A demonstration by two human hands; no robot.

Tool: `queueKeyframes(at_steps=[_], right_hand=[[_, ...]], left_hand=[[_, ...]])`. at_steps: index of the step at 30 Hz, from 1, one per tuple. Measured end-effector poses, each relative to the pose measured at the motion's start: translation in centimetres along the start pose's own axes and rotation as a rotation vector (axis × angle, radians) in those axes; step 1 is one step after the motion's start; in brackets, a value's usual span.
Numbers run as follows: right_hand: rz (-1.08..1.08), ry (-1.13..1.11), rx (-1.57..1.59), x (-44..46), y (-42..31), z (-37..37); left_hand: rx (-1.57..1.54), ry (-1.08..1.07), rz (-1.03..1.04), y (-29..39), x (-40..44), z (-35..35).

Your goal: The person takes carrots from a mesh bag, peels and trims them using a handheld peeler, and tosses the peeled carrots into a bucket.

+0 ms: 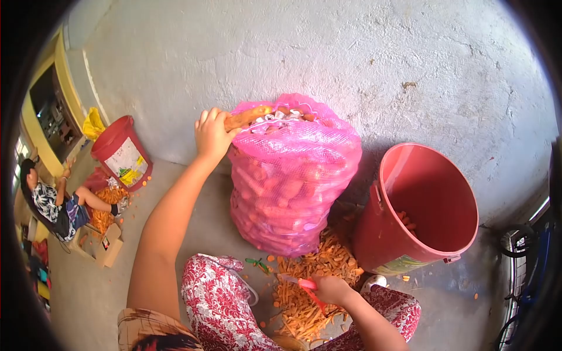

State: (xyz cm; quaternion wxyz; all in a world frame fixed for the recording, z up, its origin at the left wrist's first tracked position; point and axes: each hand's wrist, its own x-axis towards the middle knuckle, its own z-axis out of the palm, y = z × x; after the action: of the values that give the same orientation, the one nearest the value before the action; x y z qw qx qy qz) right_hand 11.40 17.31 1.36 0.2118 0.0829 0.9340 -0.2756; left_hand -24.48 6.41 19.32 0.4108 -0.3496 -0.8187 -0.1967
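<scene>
My left hand (213,136) is closed around a thick carrot (249,118) at the open top of a pink mesh sack (295,169). Many carrots show through the mesh, and some pale scraps lie at the sack's mouth. Lower down, my right hand (331,291) grips a red-handled peeler (307,284), its blade end pointing left; its finer shape is unclear. Beneath it, orange peelings (293,313) are heaped on the floor between my legs and against the sack's base. A red bucket (374,228), tilted in view, stands right of the sack with a few carrots inside.
A rough pale wall (410,70) rises behind the sack. At the left, another person (55,202) sits beside peelings, a cardboard box (105,248) and a second red bucket (126,155). Something with a dark wheel (518,240) stands at the right edge. A small green item (257,264) lies near my knee.
</scene>
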Motion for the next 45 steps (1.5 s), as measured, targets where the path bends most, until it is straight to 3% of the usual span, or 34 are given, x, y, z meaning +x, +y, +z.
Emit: queueKeyframes(at_steps=[6, 9, 12, 15, 23, 26, 29, 33, 37, 43, 45], right_hand=[[0.019, 0.002, -0.004, 0.1, 0.4, 0.4], [0.002, 0.001, 0.008, 0.2, 0.3, 0.2], [0.016, -0.007, -0.006, 0.5, 0.1, 0.4], [0.015, -0.022, 0.007, 0.6, 0.3, 0.8], [0.044, -0.071, 0.075, 1.2, 1.4, 0.8], [0.066, -0.065, 0.136, 1.2, 2.2, 0.1], [0.084, -0.068, 0.163, 1.8, 3.4, 0.7], [0.073, -0.080, 0.154, 2.5, 5.4, 1.1], [0.106, -0.077, 0.239, 3.2, 6.0, 0.6], [0.066, -0.060, 0.266, 4.0, 5.7, -0.5], [0.059, -0.051, 0.257, 4.3, 5.8, -0.5]], left_hand=[[0.007, -0.026, 0.014, -0.1, -0.6, 0.4], [0.113, -0.147, 0.002, 0.1, -0.2, 0.8], [0.230, -0.336, 0.098, -0.4, 0.9, 2.6], [0.229, -0.868, 0.173, 0.4, 2.5, 5.4], [-0.032, -0.705, 0.144, 4.8, 6.9, 15.7], [-0.083, -0.814, 0.049, 5.0, 8.1, 22.0], [0.085, -0.896, 0.055, 7.7, 9.4, 20.6], [0.217, -0.859, -0.173, 7.1, 11.0, 24.5], [0.221, -0.922, -0.267, 9.3, 11.2, 26.3], [0.386, -0.781, -0.184, 10.4, 11.2, 28.6], [0.234, -0.639, -0.137, 9.2, 11.0, 29.4]])
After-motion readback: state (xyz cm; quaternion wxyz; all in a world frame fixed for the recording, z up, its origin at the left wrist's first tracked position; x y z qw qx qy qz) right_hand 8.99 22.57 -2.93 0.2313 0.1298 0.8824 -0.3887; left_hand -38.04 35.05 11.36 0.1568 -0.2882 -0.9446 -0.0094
